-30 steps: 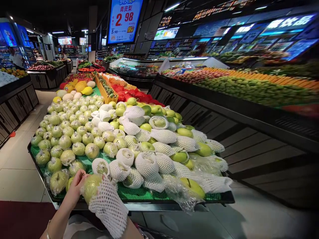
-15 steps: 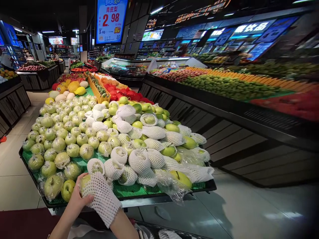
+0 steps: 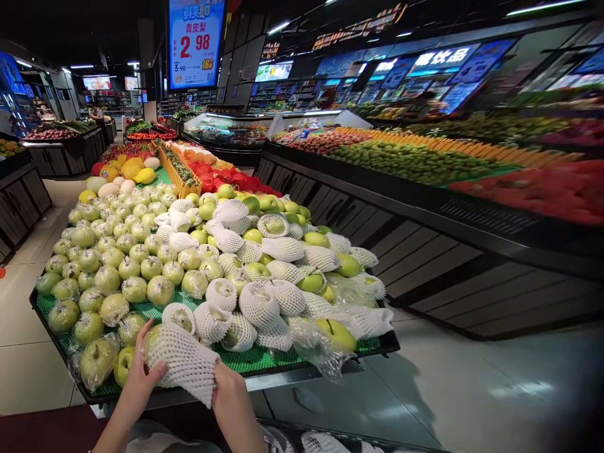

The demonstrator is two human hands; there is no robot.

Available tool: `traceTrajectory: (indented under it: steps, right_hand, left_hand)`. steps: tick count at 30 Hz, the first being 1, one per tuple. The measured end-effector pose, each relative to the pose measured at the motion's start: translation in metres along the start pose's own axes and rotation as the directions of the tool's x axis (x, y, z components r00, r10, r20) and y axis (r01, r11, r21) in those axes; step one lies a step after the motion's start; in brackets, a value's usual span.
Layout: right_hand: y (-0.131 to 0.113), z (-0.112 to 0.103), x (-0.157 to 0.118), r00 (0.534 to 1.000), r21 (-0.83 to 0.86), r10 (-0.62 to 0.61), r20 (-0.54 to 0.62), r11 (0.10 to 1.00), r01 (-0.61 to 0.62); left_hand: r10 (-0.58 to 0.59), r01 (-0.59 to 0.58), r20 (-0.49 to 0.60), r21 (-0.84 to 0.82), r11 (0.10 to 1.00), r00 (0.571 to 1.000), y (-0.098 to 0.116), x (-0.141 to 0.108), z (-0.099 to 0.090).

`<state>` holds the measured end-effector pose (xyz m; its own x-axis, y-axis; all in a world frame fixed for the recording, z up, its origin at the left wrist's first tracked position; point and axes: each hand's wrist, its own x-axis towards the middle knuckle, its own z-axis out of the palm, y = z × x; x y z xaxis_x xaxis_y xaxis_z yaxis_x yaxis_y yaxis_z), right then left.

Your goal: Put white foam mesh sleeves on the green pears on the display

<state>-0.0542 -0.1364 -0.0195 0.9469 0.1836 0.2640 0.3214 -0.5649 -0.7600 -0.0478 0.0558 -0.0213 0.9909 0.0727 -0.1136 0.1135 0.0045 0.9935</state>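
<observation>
My left hand [image 3: 141,371] is wrapped round a green pear [image 3: 153,340] at the tray's front edge, thumb in front and fingers behind. A white foam net [image 3: 184,362] covers most of this pear and stretches out to the right. At the net's loose right end, my right hand [image 3: 229,384] is closed on its edge; its fingertips are hidden by the net. Just behind lie foam-netted pears [image 3: 258,305] on a green mat. Left of my hands sit pears in clear film [image 3: 98,362], with a bare green pear [image 3: 123,365] beside them.
The black-rimmed display tray [image 3: 330,365] spreads before me. Loose foam nets [image 3: 323,442] lie in a dark container below at the front. A long fruit stand [image 3: 401,220] runs along the right. A price screen [image 3: 195,44] hangs above.
My right hand has drawn back out of the foam net, which covered its fingers and wrist before. The net now sits over the pear. The view has shifted slightly right.
</observation>
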Motion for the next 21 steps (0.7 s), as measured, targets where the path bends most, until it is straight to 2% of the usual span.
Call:
traceTrajectory:
  steps: [3,6,8,11,15,18,21]
  right_hand:
    - [0.012,0.003,0.0,0.992,0.016,0.085,0.093,0.996,-0.087]
    - [0.018,0.006,-0.003,0.988,0.111,0.101,0.12,0.987,-0.114]
    - [0.02,0.01,-0.007,0.988,0.207,0.102,0.112,0.97,-0.124]
    - [0.025,0.018,-0.014,0.983,0.347,0.165,0.076,0.92,-0.181]
    - [0.037,0.028,-0.026,0.966,0.458,0.257,0.01,0.858,-0.232]
    - [0.038,0.026,-0.03,0.976,0.472,0.215,-0.021,0.863,-0.18]
    - [0.03,0.016,-0.029,0.991,0.431,0.127,0.048,0.892,-0.135]
  left_hand:
    - [0.008,-0.009,0.032,0.042,0.999,0.999,0.001,-0.003,0.005]
    - [0.012,-0.015,0.047,0.06,0.998,0.999,0.006,-0.007,0.01]
    - [0.018,-0.023,0.078,0.053,0.998,0.997,0.01,-0.01,0.012]
    - [0.036,-0.043,0.186,0.033,0.999,0.982,0.013,-0.013,0.014]
    - [0.066,-0.105,0.26,0.14,0.985,0.963,0.009,-0.01,0.014]
    - [0.123,-0.188,0.267,0.237,0.953,0.956,0.006,-0.008,0.013]
    - [0.201,-0.295,0.303,0.308,0.904,0.931,0.007,-0.011,0.009]
